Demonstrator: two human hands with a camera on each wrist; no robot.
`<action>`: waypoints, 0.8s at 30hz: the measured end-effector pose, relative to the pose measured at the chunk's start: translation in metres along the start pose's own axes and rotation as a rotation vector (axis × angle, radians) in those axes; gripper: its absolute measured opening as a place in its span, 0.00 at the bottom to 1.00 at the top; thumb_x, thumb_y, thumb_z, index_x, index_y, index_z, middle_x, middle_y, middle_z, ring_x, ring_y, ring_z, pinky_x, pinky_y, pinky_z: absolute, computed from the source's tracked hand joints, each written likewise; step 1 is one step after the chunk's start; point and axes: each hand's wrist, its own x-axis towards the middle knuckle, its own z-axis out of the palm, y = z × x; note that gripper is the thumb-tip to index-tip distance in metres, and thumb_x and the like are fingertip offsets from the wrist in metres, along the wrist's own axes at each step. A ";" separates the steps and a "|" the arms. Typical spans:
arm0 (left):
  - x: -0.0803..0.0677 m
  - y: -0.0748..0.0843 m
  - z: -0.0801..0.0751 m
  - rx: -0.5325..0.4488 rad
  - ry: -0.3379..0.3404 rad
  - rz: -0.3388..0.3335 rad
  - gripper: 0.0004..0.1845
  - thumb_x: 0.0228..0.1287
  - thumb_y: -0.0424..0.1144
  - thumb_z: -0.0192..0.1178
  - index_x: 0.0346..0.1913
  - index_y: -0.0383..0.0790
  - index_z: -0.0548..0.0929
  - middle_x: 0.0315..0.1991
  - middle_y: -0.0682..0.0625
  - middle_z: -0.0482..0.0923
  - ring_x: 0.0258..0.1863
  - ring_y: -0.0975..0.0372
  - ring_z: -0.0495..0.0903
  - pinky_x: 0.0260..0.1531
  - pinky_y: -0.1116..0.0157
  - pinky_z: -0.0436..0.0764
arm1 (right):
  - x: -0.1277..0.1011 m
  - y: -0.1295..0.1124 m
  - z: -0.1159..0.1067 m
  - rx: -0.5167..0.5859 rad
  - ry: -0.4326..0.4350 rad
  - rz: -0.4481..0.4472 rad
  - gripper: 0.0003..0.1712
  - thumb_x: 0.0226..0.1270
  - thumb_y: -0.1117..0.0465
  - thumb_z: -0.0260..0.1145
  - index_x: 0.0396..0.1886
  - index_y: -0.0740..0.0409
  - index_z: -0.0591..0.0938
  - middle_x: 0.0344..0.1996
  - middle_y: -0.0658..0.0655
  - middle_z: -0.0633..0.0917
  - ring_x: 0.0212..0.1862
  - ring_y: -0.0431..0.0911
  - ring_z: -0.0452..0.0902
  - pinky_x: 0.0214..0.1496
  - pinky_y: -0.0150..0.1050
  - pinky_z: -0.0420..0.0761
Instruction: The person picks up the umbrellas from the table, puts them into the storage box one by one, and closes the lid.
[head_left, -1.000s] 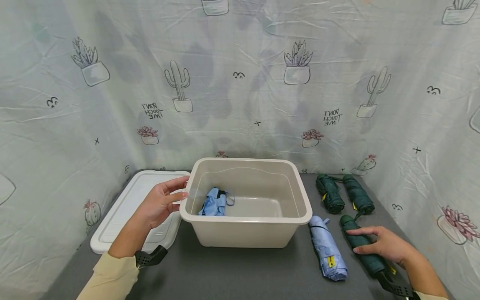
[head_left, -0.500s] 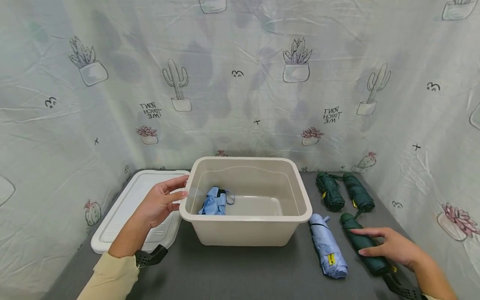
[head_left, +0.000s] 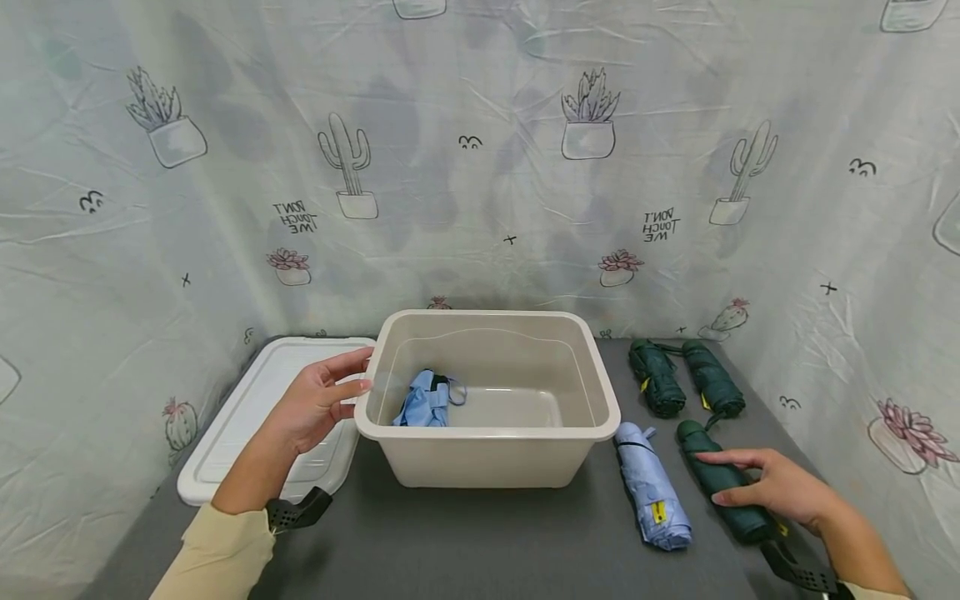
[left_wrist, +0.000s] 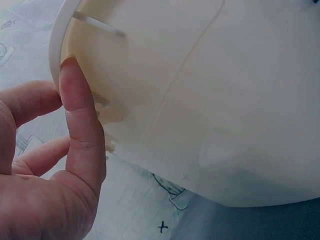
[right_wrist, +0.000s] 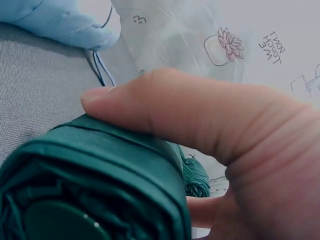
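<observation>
A beige plastic storage bin [head_left: 487, 457] stands in the middle of the grey table. My left hand [head_left: 318, 406] holds its left rim, the thumb on the near side and fingers behind, as the left wrist view shows. Inside the bin lies a blue fabric bundle [head_left: 425, 402] with a thin loop. At the right, my right hand [head_left: 783, 487] grips a dark green folded umbrella [head_left: 716, 473], thumb along one side and fingers round the other. The right wrist view looks onto the end of this green umbrella [right_wrist: 115, 150]. Beside it lies a light blue folded umbrella [head_left: 651, 487].
A white lid [head_left: 262, 417] lies flat on the left, partly behind my left forearm. Two more green folded umbrellas [head_left: 656, 379] lie at the back right. A cloth backdrop [head_left: 480, 192] printed with cacti hangs close behind the bin and along both sides.
The head view has tipped slightly, moving the whole scene a little up and left. My right hand has shifted slightly on the green umbrella; my left hand stays on the bin's rim.
</observation>
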 end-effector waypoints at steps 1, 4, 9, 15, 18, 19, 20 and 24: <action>0.000 0.000 0.000 0.001 0.000 0.002 0.33 0.72 0.33 0.63 0.77 0.31 0.64 0.56 0.50 0.78 0.49 0.60 0.87 0.43 0.59 0.90 | 0.000 0.000 0.000 0.002 0.002 0.000 0.37 0.62 0.54 0.76 0.69 0.59 0.78 0.71 0.79 0.67 0.67 0.79 0.64 0.55 0.71 0.76; 0.000 0.000 0.000 0.004 -0.001 0.002 0.33 0.73 0.33 0.62 0.77 0.31 0.64 0.56 0.50 0.77 0.49 0.60 0.87 0.43 0.59 0.90 | 0.001 0.000 0.000 0.015 0.004 0.007 0.37 0.62 0.54 0.76 0.69 0.59 0.78 0.72 0.79 0.67 0.68 0.79 0.64 0.56 0.70 0.76; 0.000 0.000 -0.001 0.005 -0.001 0.001 0.33 0.72 0.33 0.63 0.77 0.32 0.65 0.56 0.50 0.77 0.50 0.60 0.87 0.44 0.58 0.90 | 0.002 0.001 0.000 0.036 0.004 0.005 0.36 0.62 0.55 0.76 0.69 0.60 0.78 0.72 0.78 0.67 0.66 0.75 0.67 0.55 0.66 0.78; 0.000 0.000 -0.001 0.006 0.002 -0.006 0.34 0.72 0.34 0.63 0.77 0.33 0.65 0.57 0.50 0.78 0.50 0.60 0.87 0.44 0.58 0.89 | 0.003 0.000 0.001 0.061 0.008 0.000 0.36 0.62 0.56 0.76 0.69 0.60 0.78 0.72 0.76 0.68 0.64 0.64 0.71 0.54 0.55 0.79; -0.001 0.000 -0.001 0.011 0.003 -0.007 0.34 0.72 0.35 0.64 0.77 0.34 0.65 0.57 0.49 0.77 0.50 0.60 0.87 0.44 0.59 0.89 | 0.004 -0.002 0.002 0.094 0.017 0.014 0.37 0.62 0.56 0.76 0.70 0.61 0.77 0.72 0.75 0.68 0.64 0.61 0.70 0.53 0.48 0.78; -0.001 -0.001 0.000 0.012 0.005 -0.008 0.34 0.72 0.35 0.64 0.77 0.34 0.65 0.57 0.50 0.77 0.50 0.60 0.87 0.44 0.59 0.89 | 0.004 -0.002 0.002 0.108 0.020 0.019 0.37 0.62 0.56 0.76 0.70 0.62 0.77 0.72 0.75 0.67 0.64 0.62 0.70 0.52 0.46 0.78; -0.001 -0.001 0.000 0.010 0.006 -0.009 0.34 0.72 0.35 0.64 0.77 0.34 0.65 0.58 0.50 0.77 0.50 0.60 0.87 0.44 0.59 0.89 | 0.004 -0.003 0.003 0.129 0.019 0.024 0.37 0.63 0.57 0.75 0.70 0.62 0.76 0.73 0.76 0.66 0.64 0.65 0.69 0.52 0.44 0.78; -0.001 -0.001 0.000 -0.004 0.010 -0.013 0.35 0.71 0.35 0.64 0.77 0.34 0.65 0.57 0.50 0.78 0.50 0.60 0.87 0.44 0.59 0.89 | 0.005 -0.005 0.002 0.220 0.009 0.039 0.37 0.66 0.58 0.73 0.72 0.64 0.73 0.75 0.79 0.60 0.69 0.76 0.60 0.52 0.42 0.81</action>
